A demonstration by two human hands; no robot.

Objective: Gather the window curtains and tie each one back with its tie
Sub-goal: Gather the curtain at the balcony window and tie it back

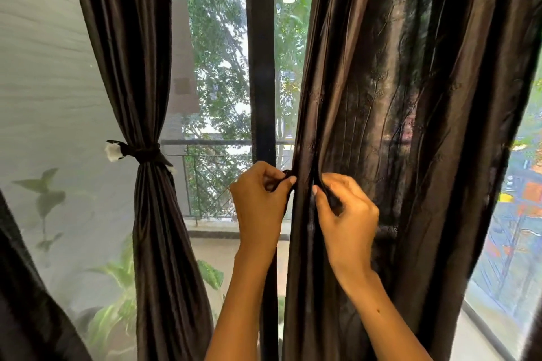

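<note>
Dark tie [289, 176] crosses the hanging right curtain [396, 126]; left hand [259, 199] and right hand [346, 211] each pinch 1 end at its left edge.

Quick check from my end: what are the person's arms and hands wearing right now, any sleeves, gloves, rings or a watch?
Nothing is worn that shows. The left hand and right hand are bare: no gloves, and no rings on the fingers in view. Both forearms are bare from the wrists down to the frame's bottom edge, with no sleeve, watch or bracelet. Anything worn above that is out of view.
</note>
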